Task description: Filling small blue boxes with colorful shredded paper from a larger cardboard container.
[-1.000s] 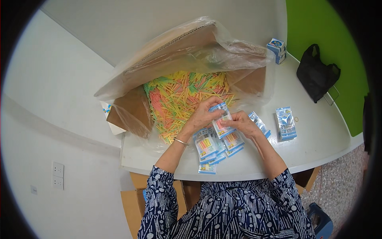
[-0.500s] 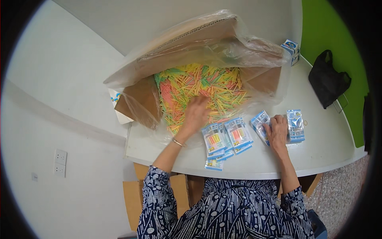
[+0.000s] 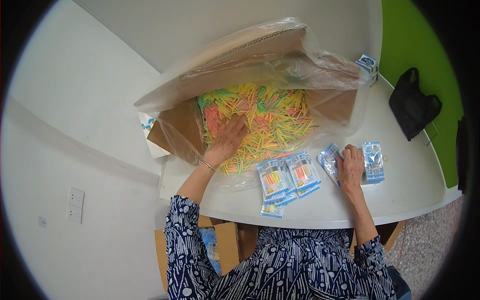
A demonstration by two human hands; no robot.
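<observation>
My left hand (image 3: 229, 136) lies palm down, fingers stretched out, on a heap of thin pink, yellow and green sticks (image 3: 272, 120). That heap fills a cardboard box (image 3: 245, 55) lined with clear plastic. My right hand (image 3: 352, 167) has its fingers bent and close together over small blue-and-white packets, its thumb against the left packet (image 3: 329, 162). Part of what lies beneath this hand is hidden. Just right of it is another stack of packets (image 3: 373, 162). Between my hands, several clear-fronted packets (image 3: 272, 179) overlap, with coloured sticks showing inside.
The white table (image 3: 320, 212) has a curved front edge. A black bag (image 3: 414, 104) hangs by the green panel at the right. Small printed boxes (image 3: 367, 64) stand at the back right. Below the table, an open carton (image 3: 227, 245) holds blue packets. A rubber band (image 3: 385, 158) lies at the right.
My left hand has shifted left over the sticks, and its fingers are now stretched out. My right hand stays on the packets. The carton's blue packets have come into view beside my left sleeve.
</observation>
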